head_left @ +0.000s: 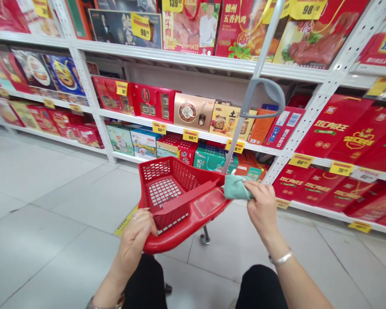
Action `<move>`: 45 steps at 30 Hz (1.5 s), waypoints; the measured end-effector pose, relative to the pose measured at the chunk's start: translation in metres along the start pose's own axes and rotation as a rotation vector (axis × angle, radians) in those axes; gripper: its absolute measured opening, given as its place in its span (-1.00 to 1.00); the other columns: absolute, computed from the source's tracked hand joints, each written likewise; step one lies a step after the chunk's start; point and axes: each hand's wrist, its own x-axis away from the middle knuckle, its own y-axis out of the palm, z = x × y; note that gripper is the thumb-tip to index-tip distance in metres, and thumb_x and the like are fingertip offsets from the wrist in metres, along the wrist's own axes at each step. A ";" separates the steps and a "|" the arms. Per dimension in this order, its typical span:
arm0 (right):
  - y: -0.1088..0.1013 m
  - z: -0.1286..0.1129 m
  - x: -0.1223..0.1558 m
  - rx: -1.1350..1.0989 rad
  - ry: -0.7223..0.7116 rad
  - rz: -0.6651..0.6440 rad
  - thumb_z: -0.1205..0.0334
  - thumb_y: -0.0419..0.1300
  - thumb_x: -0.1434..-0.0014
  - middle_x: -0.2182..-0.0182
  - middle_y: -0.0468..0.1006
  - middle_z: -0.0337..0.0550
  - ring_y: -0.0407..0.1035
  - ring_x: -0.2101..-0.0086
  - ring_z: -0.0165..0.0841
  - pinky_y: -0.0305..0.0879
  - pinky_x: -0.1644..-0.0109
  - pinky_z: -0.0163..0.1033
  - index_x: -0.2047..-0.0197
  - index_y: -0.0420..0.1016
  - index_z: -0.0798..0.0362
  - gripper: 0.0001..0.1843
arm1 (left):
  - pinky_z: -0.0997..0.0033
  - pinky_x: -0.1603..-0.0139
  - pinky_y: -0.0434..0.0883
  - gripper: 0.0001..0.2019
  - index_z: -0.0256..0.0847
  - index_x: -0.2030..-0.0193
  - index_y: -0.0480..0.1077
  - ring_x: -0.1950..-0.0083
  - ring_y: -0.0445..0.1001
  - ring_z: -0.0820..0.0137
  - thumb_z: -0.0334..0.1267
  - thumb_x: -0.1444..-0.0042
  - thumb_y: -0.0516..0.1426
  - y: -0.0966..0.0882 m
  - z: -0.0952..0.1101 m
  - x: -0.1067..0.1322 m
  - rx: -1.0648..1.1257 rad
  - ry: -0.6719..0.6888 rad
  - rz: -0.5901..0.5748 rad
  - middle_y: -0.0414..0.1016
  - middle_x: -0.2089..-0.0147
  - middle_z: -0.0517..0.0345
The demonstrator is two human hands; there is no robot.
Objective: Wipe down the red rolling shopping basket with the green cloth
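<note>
Two hands work at a red cart basket (172, 243), which sits tilted in view in front of the person's dark-clothed knees (148, 281). The left hand (135, 234) has its fingers curled over the near left corner of the rim. The right hand (261, 201) pinches a folded green cloth (235, 187), its fingers closed on the fabric at the rim's right end. Right beside the cloth, a grey pole (234, 143) rises and leans right, with a grey loop (280, 96) partway up; both cross in front of the boxes behind. A red flap (188, 198) lies across the basket's opening, hiding some of the inside. Beneath, a caster (205, 239) stands on pale floor tiles (64, 240), and a yellow strip (125, 222) shows at left. Beyond run white shelves (209, 61) packed with boxes and yellow price tags (191, 135).
</note>
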 end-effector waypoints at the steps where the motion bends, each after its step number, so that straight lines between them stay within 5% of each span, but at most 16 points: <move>1: -0.007 -0.015 0.002 -0.043 -0.036 0.006 0.64 0.00 -0.05 0.14 0.67 -0.14 0.37 0.17 -0.20 0.33 0.04 -0.07 0.06 0.64 -0.04 -0.41 | 0.20 -0.01 0.29 -0.55 -0.11 0.53 0.31 0.41 0.37 0.37 -0.23 -0.42 -0.10 0.000 -0.001 -0.002 0.023 0.008 0.016 0.39 0.53 0.25; 6: -0.021 -0.107 0.014 -0.201 -0.267 -0.034 0.52 0.12 -0.30 0.05 0.68 -0.11 0.34 0.14 -0.23 0.29 0.07 -0.12 0.02 0.61 0.01 -0.66 | 0.16 0.00 0.31 -0.55 -0.09 0.53 0.31 0.38 0.37 0.31 -0.19 -0.42 -0.10 0.000 -0.010 -0.006 0.154 -0.052 0.072 0.42 0.51 0.19; 9: -0.015 -0.135 0.019 -0.200 -0.279 -0.046 0.47 0.13 -0.35 0.04 0.69 -0.14 0.33 0.14 -0.23 0.24 0.10 -0.12 0.06 0.61 0.02 -0.74 | 0.13 -0.03 0.30 -0.53 -0.08 0.55 0.30 0.36 0.36 0.27 -0.12 -0.41 -0.10 -0.002 -0.017 -0.008 0.202 -0.103 0.116 0.41 0.52 0.17; 13: -0.011 -0.119 0.023 -0.153 -0.205 -0.017 0.53 0.12 -0.32 0.06 0.69 -0.11 0.32 0.15 -0.23 0.25 0.07 -0.12 0.04 0.60 0.04 -0.69 | 0.09 -0.12 0.27 -0.50 -0.07 0.59 0.28 0.28 0.39 0.21 -0.03 -0.39 -0.11 -0.010 -0.028 -0.012 0.218 -0.179 0.137 0.41 0.52 0.12; 20: -0.036 -0.027 0.035 0.139 -0.136 -0.021 0.64 0.04 -0.14 0.10 0.69 -0.07 0.30 0.23 -0.21 0.29 0.13 -0.11 0.02 0.58 0.04 -0.51 | 0.10 -0.19 0.31 -0.54 -0.07 0.61 0.34 0.16 0.43 0.16 -0.03 -0.32 -0.01 -0.018 -0.041 -0.016 0.349 -0.291 0.127 0.48 0.44 0.06; 23: -0.048 -0.008 0.035 0.234 -0.121 0.050 0.64 0.04 -0.08 0.15 0.69 -0.05 0.32 0.24 -0.20 0.29 0.13 -0.10 0.05 0.58 0.05 -0.51 | 0.06 -0.26 0.27 -0.52 -0.07 0.62 0.33 0.13 0.42 0.14 -0.02 -0.32 -0.04 -0.014 -0.041 -0.016 0.368 -0.311 0.165 0.47 0.45 0.05; 27: -0.049 -0.038 0.028 0.134 -0.154 0.104 0.65 0.06 -0.15 0.12 0.68 -0.03 0.35 0.21 -0.22 0.31 0.07 -0.09 0.02 0.58 0.03 -0.52 | 0.04 -0.25 0.29 -0.50 -0.07 0.63 0.31 0.14 0.42 0.14 -0.02 -0.33 -0.07 -0.006 -0.041 -0.016 0.371 -0.300 0.170 0.48 0.45 0.02; 33: -0.020 -0.155 0.019 -0.259 -0.350 -0.019 0.40 0.15 -0.38 0.03 0.69 -0.10 0.36 0.09 -0.23 0.23 0.03 -0.10 0.05 0.63 0.01 -0.77 | 0.04 -0.27 0.30 -0.53 -0.09 0.58 0.34 0.04 0.45 0.13 -0.06 -0.35 -0.07 -0.002 -0.040 -0.017 0.378 -0.300 0.143 0.56 0.33 -0.02; 36: -0.004 -0.190 0.019 -0.282 -0.447 -0.066 0.33 0.15 -0.41 0.01 0.68 -0.17 0.35 0.10 -0.26 0.15 0.05 -0.11 0.10 0.66 -0.01 -0.78 | 0.04 -0.33 0.28 -0.55 -0.10 0.53 0.38 -0.02 0.46 0.13 -0.07 -0.35 -0.07 -0.003 -0.041 -0.015 0.394 -0.335 0.163 0.60 0.24 -0.02; 40: -0.001 -0.186 0.023 -0.276 -0.496 -0.069 0.33 0.17 -0.40 0.04 0.70 -0.19 0.34 0.13 -0.27 0.11 0.06 -0.12 0.17 0.67 -0.01 -0.78 | 0.03 -0.39 0.25 -0.55 -0.10 0.52 0.37 -0.06 0.46 0.12 -0.03 -0.35 -0.08 -0.009 -0.044 -0.014 0.384 -0.356 0.155 0.62 0.21 -0.03; 45: -0.024 -0.134 0.037 -0.195 -0.388 -0.062 0.42 0.17 -0.37 0.06 0.71 -0.11 0.38 0.09 -0.23 0.17 0.01 -0.12 0.10 0.66 -0.02 -0.76 | -0.04 -0.42 0.23 -0.52 -0.10 0.56 0.36 -0.06 0.48 0.09 0.06 -0.31 -0.04 -0.016 -0.045 -0.015 0.401 -0.368 0.131 0.62 0.23 -0.04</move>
